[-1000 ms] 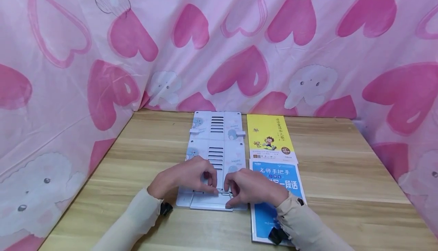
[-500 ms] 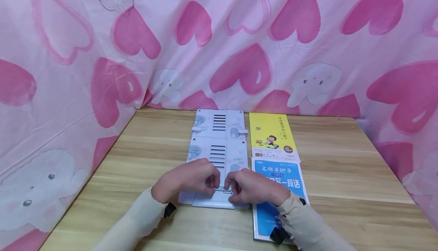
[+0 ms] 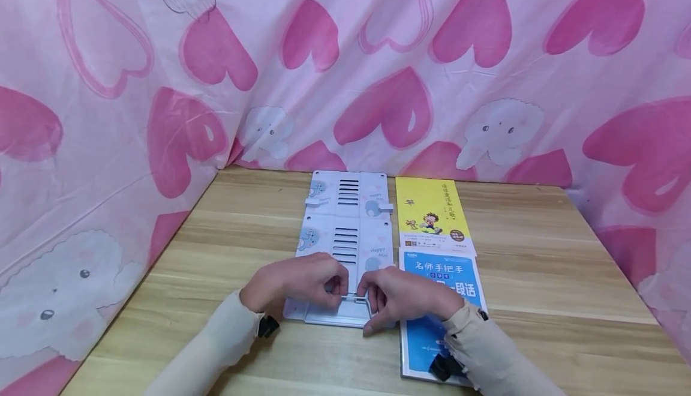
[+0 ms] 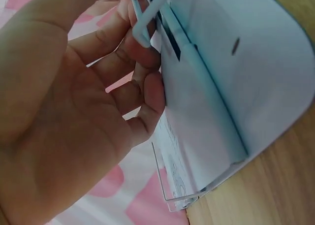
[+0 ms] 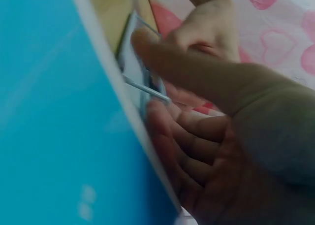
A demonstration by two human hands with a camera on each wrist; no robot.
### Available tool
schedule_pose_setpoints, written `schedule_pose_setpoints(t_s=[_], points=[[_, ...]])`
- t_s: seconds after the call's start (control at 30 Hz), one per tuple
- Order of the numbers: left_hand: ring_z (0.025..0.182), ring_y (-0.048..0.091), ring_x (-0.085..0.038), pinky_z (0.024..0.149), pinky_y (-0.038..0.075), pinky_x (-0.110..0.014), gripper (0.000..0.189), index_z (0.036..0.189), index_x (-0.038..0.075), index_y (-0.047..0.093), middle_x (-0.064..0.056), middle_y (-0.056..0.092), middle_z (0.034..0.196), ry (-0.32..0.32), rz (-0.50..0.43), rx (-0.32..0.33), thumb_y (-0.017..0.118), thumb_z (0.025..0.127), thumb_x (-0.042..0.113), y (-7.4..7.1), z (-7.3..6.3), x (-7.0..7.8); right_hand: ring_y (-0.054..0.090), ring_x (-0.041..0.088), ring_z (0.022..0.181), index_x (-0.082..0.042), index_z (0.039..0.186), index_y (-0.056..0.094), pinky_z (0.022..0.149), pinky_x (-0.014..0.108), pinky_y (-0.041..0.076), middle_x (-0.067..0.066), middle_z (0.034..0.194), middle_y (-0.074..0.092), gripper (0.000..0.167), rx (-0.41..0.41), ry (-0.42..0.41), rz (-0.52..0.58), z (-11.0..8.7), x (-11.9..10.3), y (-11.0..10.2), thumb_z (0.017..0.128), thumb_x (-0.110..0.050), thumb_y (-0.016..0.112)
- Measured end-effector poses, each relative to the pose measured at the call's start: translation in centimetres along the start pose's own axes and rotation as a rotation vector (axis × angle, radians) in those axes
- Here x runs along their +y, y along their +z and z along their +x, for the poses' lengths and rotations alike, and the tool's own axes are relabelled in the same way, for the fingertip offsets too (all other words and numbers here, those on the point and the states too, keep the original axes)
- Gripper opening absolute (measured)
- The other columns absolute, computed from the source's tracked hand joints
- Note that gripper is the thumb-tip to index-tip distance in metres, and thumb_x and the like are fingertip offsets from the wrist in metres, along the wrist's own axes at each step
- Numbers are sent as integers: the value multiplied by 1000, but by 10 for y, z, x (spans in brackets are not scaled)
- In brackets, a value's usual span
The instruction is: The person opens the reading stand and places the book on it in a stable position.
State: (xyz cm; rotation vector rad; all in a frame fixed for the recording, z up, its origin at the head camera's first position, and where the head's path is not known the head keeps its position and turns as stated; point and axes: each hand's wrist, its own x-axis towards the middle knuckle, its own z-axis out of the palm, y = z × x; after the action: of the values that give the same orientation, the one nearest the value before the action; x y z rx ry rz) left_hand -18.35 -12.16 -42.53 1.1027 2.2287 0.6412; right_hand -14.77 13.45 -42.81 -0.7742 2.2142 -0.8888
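Observation:
A white book stand (image 3: 317,255) with blue cartoon prints and slotted panels lies unfolded flat on the table. Its metal wire support (image 3: 369,306) is lifted at the near end, over a pale ledge (image 3: 335,317). My left hand (image 3: 299,279) pinches this wire between thumb and curled index finger; in the left wrist view the bent wire (image 4: 147,20) passes by the fingertips. My right hand (image 3: 405,291) has its fingertips against the wire's right corner, the thumb spread away. In the right wrist view the wire (image 5: 147,90) crosses just above the index fingertip.
A blue book (image 3: 423,348) lies right of the stand, partly under my right forearm. Beyond it is a yellow book (image 3: 426,195). A pink heart-patterned curtain (image 3: 259,24) borders the wooden table (image 3: 540,276) at the back and sides.
The wire support has risen at the stand's near end. My left fingers have closed on it, while my right thumb has spread from the index finger. The view has shifted slightly.

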Motion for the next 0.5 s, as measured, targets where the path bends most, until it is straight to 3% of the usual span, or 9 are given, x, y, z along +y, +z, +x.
schedule_pose_setpoints(t_s=[0.2,0.33,0.5], points=[[86,65,-3,82,56,-20,9,107,22,78,16,72,94,4,-77,-23,78,99,17,-9,-10,-3,59,7,73,-24,114,66,65,19,42,-6,82,65,39,-10,19,-66,3,1,3,87,-33,93],[92,70,-9,89,59,-26,23,113,23,80,10,78,99,-36,-129,-51,89,92,22,-20,-21,-5,59,7,76,-27,111,64,67,20,42,-7,85,64,36,-21,31,-106,3,0,4,89,-35,91],[94,69,-15,93,57,-29,29,108,26,81,6,78,97,-51,-105,-101,95,84,20,-25,-27,-7,58,7,80,-29,106,62,70,22,43,-8,87,63,32,-27,30,-142,3,-1,5,91,-39,89]])
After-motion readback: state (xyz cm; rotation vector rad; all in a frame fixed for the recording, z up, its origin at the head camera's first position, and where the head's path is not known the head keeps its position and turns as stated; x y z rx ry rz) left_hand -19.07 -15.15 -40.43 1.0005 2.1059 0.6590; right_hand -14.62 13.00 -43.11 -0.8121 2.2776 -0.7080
